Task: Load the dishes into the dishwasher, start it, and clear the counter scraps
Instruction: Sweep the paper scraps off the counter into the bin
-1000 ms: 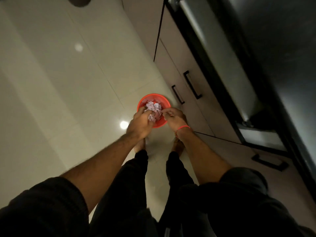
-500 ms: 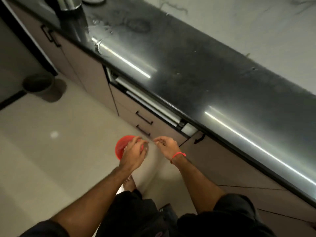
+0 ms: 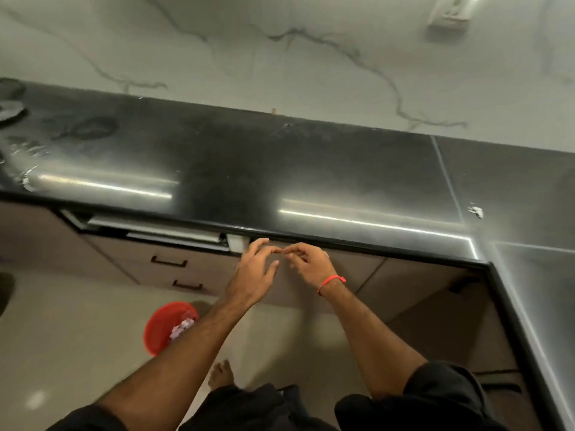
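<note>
My left hand (image 3: 253,272) and my right hand (image 3: 308,264) hover side by side just below the front edge of the black counter (image 3: 280,169), fingertips nearly touching, fingers spread, nothing held. A red bin (image 3: 163,326) with pale scraps (image 3: 182,327) inside stands on the floor at lower left, partly behind my left forearm. The dishwasher's top edge (image 3: 155,233) shows under the counter to the left of my hands. A small white scrap (image 3: 476,211) lies on the counter at right, and another bit (image 3: 26,180) at far left.
Brown drawers with black handles (image 3: 169,262) sit below the dishwasher strip. The counter turns a corner at right (image 3: 529,306). A marble wall with a socket (image 3: 451,10) rises behind. Wet marks (image 3: 84,129) show on the counter's left part. My bare foot (image 3: 221,374) stands on the tiled floor.
My view has swung up from the floor and bin to the counter. Both hands have lifted away from the red bin, where they were over the scraps, and now are empty near the counter edge.
</note>
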`<action>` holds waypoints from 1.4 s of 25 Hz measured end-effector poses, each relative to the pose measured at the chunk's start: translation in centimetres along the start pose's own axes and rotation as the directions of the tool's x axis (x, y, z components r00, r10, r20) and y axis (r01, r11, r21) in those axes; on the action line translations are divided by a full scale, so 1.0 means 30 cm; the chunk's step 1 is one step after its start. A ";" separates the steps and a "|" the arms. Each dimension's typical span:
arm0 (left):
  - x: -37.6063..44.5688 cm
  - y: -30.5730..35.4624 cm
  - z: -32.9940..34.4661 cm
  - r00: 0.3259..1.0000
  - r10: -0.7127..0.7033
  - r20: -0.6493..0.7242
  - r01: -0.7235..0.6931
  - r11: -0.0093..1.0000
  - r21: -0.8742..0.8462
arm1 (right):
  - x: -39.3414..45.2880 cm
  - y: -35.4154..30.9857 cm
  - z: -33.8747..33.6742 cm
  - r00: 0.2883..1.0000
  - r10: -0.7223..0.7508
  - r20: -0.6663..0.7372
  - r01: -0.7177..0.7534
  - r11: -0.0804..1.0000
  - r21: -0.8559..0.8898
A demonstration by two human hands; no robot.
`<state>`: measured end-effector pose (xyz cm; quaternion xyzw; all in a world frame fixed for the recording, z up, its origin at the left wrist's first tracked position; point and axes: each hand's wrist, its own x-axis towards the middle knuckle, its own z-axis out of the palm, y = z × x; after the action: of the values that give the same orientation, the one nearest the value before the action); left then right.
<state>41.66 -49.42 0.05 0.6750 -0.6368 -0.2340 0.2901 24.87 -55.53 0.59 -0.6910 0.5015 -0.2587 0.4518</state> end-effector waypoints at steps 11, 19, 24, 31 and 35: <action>0.309 0.578 0.442 0.884 0.403 0.236 -0.381 0.915 -0.136 | -0.233 0.254 -0.672 0.809 0.245 -0.534 -0.188 0.969 0.160; 0.579 0.807 0.658 0.750 0.563 0.347 -0.491 0.826 -0.277 | -0.206 0.373 -1.008 0.598 0.349 -0.722 -0.254 0.936 0.243; 0.700 0.826 0.778 0.847 0.439 0.299 -0.250 0.826 -0.504 | -0.143 0.490 -1.036 0.527 0.422 -0.737 -0.302 0.904 0.302; 0.749 0.745 0.930 0.910 0.252 0.328 -0.007 0.802 -0.598 | -0.039 0.654 -1.224 0.593 0.389 -0.705 -0.423 0.896 0.138; 0.724 0.739 0.945 0.921 0.267 0.283 -0.066 0.825 -0.561 | 0.076 0.752 -1.418 0.656 0.270 -0.705 -0.406 0.913 -0.028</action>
<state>7.91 -74.14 -3.97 0.4538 -0.6430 -0.4932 0.3705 -19.15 -75.18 -0.09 -0.4774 0.7741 -0.3599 0.2080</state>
